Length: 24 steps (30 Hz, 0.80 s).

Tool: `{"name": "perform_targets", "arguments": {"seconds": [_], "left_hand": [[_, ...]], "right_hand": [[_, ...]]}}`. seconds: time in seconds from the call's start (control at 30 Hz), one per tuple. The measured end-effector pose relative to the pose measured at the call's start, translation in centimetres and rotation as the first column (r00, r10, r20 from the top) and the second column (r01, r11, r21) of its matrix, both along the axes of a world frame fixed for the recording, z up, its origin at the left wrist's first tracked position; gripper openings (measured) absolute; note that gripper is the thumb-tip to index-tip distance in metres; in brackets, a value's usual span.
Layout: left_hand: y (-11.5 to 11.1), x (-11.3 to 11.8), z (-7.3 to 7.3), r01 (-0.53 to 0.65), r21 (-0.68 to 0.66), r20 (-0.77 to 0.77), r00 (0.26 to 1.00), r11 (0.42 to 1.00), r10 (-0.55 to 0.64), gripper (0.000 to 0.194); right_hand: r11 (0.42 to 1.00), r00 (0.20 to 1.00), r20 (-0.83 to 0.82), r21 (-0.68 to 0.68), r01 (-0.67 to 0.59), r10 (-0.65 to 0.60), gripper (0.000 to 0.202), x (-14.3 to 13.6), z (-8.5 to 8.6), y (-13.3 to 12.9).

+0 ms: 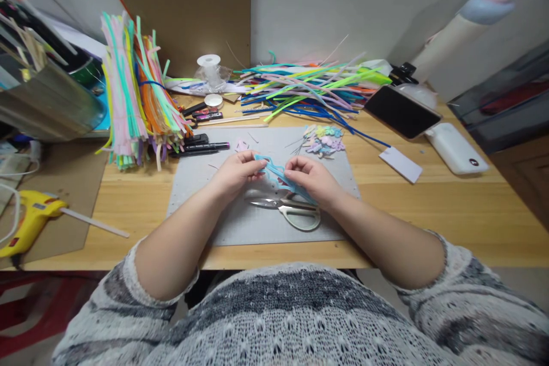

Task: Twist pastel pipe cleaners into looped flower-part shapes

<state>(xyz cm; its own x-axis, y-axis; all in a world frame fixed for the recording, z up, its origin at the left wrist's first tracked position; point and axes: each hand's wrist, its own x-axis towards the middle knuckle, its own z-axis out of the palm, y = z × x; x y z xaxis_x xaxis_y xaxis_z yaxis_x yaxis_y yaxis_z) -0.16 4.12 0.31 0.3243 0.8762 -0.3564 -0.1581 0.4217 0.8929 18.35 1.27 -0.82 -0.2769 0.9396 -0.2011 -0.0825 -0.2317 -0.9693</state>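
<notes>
Light blue pipe cleaners (pixel 274 171), bent and bundled together, stretch between my two hands over the grey mat (pixel 240 229). My left hand (pixel 241 172) pinches their left end between thumb and fingers. The right part is held by my right hand (pixel 309 178), with thumb and forefinger pressed together and the strands running under the palm. Just below the hands lie scissors (pixel 302 217) with pale handles, their blades pointing left. A pile of small pastel pieces (pixel 326 140) sits on the mat's upper right, beyond my right hand. A small pink piece (pixel 241 145) lies beyond my left hand.
Bundles of coloured pipe cleaners (pixel 124 91) stand at the left, and loose ones (pixel 309 88) lie along the back. Black pens (pixel 206 148) rest by the mat. A yellow glue gun (pixel 32 220) is far left; a phone (pixel 402 111) and white device (pixel 458 148) are at right.
</notes>
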Motion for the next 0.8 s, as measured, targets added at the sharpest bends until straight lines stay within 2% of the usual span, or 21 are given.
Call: {"name": "perform_targets", "arguments": {"seconds": [0.13, 0.27, 0.4, 0.67, 0.8], "left_hand": [[-0.05, 0.00, -0.24, -0.041, -0.023, 0.044, 0.998, 0.999, 0.042, 0.020], [-0.09, -0.11, -0.40, 0.004, -0.049, 0.062, 0.998, 0.999, -0.001, 0.019], [-0.15, -0.07, -0.41, 0.017, -0.014, 0.066, 0.998, 1.000, -0.016, 0.022], [-0.32, 0.24, -0.65, -0.029, 0.179, -0.048, 0.998, 0.983, 0.038, 0.024], [-0.61, 0.50, -0.25, -0.080, 0.204, -0.065, 0.993, 0.976, 0.095, 0.023]], "right_hand": [[0.987, 0.987, -0.153, -0.137, -0.078, 0.056, 0.026, -0.07, -0.03, 0.01], [0.954, 0.959, -0.268, -0.252, -0.161, 0.091, 0.025, 0.15, 0.25, 0.05], [0.932, 0.948, -0.272, -0.273, -0.240, 0.164, 0.032, 0.32, 0.56, 0.08], [0.941, 0.962, -0.209, -0.254, -0.224, 0.173, 0.033, 0.12, 0.57, -0.14], [0.939, 0.958, -0.208, -0.241, -0.244, 0.195, 0.035, 0.03, 0.41, -0.24]]}}
